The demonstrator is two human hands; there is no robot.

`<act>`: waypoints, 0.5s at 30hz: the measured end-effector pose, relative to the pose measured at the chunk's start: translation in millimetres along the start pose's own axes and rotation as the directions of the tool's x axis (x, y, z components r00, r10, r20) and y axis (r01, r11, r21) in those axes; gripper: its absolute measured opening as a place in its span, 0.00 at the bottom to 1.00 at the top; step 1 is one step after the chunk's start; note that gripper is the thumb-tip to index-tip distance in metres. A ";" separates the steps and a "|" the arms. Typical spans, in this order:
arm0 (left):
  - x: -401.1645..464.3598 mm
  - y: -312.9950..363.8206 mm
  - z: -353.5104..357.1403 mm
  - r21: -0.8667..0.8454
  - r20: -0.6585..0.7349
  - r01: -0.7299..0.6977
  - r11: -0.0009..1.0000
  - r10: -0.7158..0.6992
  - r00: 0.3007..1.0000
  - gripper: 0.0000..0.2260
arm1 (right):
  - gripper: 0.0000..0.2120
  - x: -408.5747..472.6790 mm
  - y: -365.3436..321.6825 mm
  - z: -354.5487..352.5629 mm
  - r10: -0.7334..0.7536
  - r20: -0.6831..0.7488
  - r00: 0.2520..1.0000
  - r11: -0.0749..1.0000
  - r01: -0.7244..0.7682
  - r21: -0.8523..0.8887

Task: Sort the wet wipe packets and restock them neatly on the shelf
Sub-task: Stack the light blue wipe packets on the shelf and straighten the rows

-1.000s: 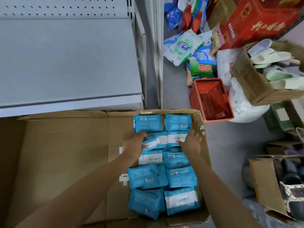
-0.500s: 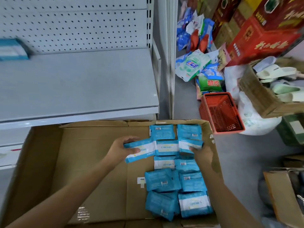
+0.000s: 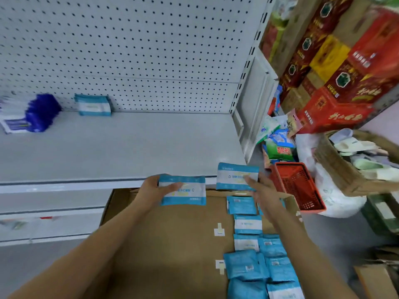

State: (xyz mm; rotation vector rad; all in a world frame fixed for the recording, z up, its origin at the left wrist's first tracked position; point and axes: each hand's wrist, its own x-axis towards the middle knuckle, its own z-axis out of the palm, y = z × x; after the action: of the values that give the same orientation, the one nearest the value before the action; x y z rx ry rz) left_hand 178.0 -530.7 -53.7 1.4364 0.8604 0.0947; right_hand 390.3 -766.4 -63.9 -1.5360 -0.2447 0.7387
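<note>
Left hand (image 3: 151, 190) and right hand (image 3: 260, 186) each pinch one wipe packet (image 3: 183, 189), (image 3: 237, 176), thumbs on top, just short of the shelf (image 3: 121, 147) edge; soft packs could slip back into the box (image 3: 172, 244).

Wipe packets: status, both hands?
Left hand grips one packet; right hand grips another, both at shelf edge. One stack already at shelf back. More in box. Path open.
</note>
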 end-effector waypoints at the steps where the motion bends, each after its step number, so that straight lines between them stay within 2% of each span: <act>1: -0.8 3.3 -22.1 -0.006 0.001 -0.009 1.000 0.009 1.000 0.15 | 0.13 3.1 -6.6 23.6 -0.013 0.018 1.000 1.000 0.013 -0.011; 6: -3.1 17.8 -134.7 -0.105 -0.017 0.043 0.994 -0.045 0.999 0.18 | 0.13 27.6 -29.6 148.9 -0.019 0.090 0.996 0.994 0.028 -0.102; 9: 1.2 22.7 -196.2 -0.068 -0.011 0.092 0.994 -0.092 0.996 0.17 | 0.14 55.1 -32.3 221.7 0.042 0.158 0.987 0.993 -0.024 -0.113; 12: 8.0 22.7 -251.7 -0.014 -0.027 0.142 0.990 -0.143 0.989 0.19 | 0.19 84.4 -31.1 293.3 0.072 0.201 0.977 0.991 -0.047 -0.126; 15: 18.5 17.1 -301.0 0.002 -0.068 0.172 0.985 -0.172 0.983 0.17 | 0.15 116.5 -27.7 358.6 0.067 0.209 0.976 0.991 -0.040 -0.131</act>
State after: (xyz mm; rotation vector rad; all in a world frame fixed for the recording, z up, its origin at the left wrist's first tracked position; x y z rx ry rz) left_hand 28.8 -270.8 -16.2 1.3666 1.0379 0.0091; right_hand 278.8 -405.4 -50.5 -1.5876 -0.4173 0.9476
